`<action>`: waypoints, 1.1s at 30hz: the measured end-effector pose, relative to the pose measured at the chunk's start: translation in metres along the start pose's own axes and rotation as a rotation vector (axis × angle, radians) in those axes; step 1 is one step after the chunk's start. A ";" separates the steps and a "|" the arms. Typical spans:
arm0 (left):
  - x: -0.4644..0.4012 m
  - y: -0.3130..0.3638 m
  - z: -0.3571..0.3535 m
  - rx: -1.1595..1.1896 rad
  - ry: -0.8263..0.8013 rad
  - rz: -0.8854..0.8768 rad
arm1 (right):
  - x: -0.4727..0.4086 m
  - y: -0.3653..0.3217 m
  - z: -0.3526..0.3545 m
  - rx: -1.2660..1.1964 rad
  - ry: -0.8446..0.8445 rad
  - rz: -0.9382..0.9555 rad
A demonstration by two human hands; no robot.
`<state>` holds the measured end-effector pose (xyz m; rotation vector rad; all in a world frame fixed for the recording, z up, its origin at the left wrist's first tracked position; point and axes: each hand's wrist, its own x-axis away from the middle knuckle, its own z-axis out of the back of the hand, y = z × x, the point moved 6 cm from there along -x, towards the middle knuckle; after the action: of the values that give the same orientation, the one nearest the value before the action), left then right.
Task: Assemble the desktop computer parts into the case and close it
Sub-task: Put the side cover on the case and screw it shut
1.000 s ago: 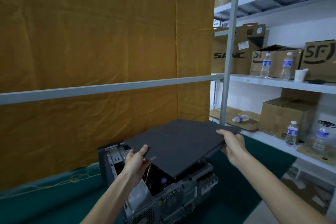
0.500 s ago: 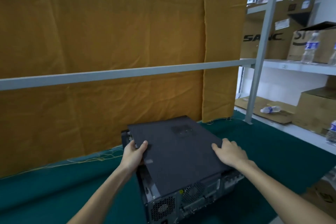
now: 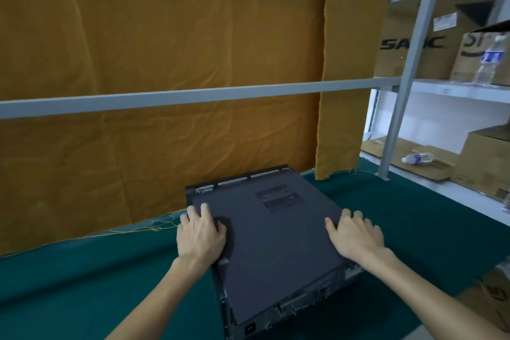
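Both hands lie flat on the dark side panel of the computer case, fingers straight and spread, pressing rather than gripping. The left hand rests on the panel's left edge, fingertips pointing toward the far end; the right hand rests on the right edge, level with it. The panel covers the top of the case, which lies on its side on the green table cover, its rear ports and power socket facing the camera. A vent grille sits near the panel's far end. Behind hangs a mustard cloth crossed by a grey rail. On the right, shelves carry cardboard boxes and water bottles.
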<state>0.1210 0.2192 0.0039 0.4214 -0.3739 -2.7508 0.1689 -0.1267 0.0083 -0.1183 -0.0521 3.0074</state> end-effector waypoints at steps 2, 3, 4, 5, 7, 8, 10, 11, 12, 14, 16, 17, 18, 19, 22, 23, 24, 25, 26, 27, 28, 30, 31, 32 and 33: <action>-0.002 0.007 -0.007 -0.016 -0.025 -0.034 | 0.003 0.004 0.003 0.081 0.011 -0.024; -0.002 0.009 -0.010 0.015 -0.038 -0.051 | 0.002 0.004 0.005 0.132 0.025 -0.018; -0.003 0.011 -0.013 0.042 -0.052 -0.063 | -0.001 0.002 0.007 0.158 0.041 0.009; -0.004 0.013 -0.016 0.050 -0.075 -0.070 | -0.005 -0.001 0.008 0.134 0.049 0.056; -0.005 0.017 -0.020 0.027 -0.133 -0.072 | -0.014 -0.012 0.007 -0.003 0.011 0.163; -0.005 0.018 -0.020 0.016 -0.149 -0.068 | -0.020 -0.017 0.005 -0.063 -0.025 0.202; -0.003 0.020 -0.019 0.017 -0.164 -0.061 | -0.027 -0.021 -0.001 -0.153 -0.097 0.205; -0.002 0.020 -0.018 0.031 -0.169 -0.055 | -0.030 -0.021 -0.004 -0.175 -0.112 0.192; 0.000 0.020 -0.017 0.047 -0.177 -0.048 | -0.030 -0.020 -0.007 -0.180 -0.116 0.182; 0.007 0.020 -0.018 0.066 -0.181 -0.048 | -0.026 -0.014 -0.013 -0.170 -0.116 0.165; 0.017 0.023 -0.018 0.070 -0.162 -0.056 | -0.020 -0.007 -0.016 -0.168 -0.104 0.161; 0.023 0.023 -0.018 0.070 -0.151 -0.061 | -0.016 -0.003 -0.017 -0.165 -0.096 0.164; 0.029 0.024 -0.017 0.070 -0.132 -0.069 | -0.012 0.001 -0.017 -0.158 -0.084 0.170; 0.034 0.025 -0.016 0.067 -0.107 -0.081 | -0.008 0.005 -0.017 -0.152 -0.071 0.176; 0.043 0.027 -0.013 0.057 -0.074 -0.100 | -0.001 0.010 -0.013 -0.125 -0.024 0.202; 0.042 0.028 -0.012 0.048 -0.077 -0.102 | -0.002 0.007 -0.011 -0.106 -0.006 0.213; 0.042 0.030 -0.011 0.039 -0.084 -0.104 | -0.003 0.003 -0.008 -0.092 0.000 0.226; 0.041 0.031 -0.011 0.035 -0.089 -0.106 | -0.006 -0.003 -0.007 -0.092 -0.011 0.239; 0.039 0.031 -0.010 0.041 -0.092 -0.103 | -0.008 -0.010 -0.007 -0.099 -0.040 0.256; 0.038 0.030 -0.009 0.057 -0.098 -0.093 | -0.010 -0.016 -0.009 -0.108 -0.077 0.273; 0.037 0.028 -0.008 0.077 -0.105 -0.083 | -0.012 -0.020 -0.010 -0.116 -0.098 0.289; 0.038 0.025 -0.008 0.096 -0.116 -0.070 | -0.014 -0.022 -0.014 -0.117 -0.095 0.303; 0.040 0.024 -0.009 0.088 -0.116 -0.068 | -0.013 -0.019 -0.016 -0.118 -0.088 0.302; 0.042 0.024 -0.009 0.069 -0.110 -0.073 | -0.012 -0.016 -0.017 -0.120 -0.084 0.299; 0.044 0.024 -0.009 0.042 -0.097 -0.081 | -0.011 -0.012 -0.018 -0.120 -0.082 0.299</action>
<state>0.0908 0.1793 -0.0078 0.3211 -0.4490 -2.8541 0.1825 -0.1156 -0.0087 -0.0144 -0.2437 3.3066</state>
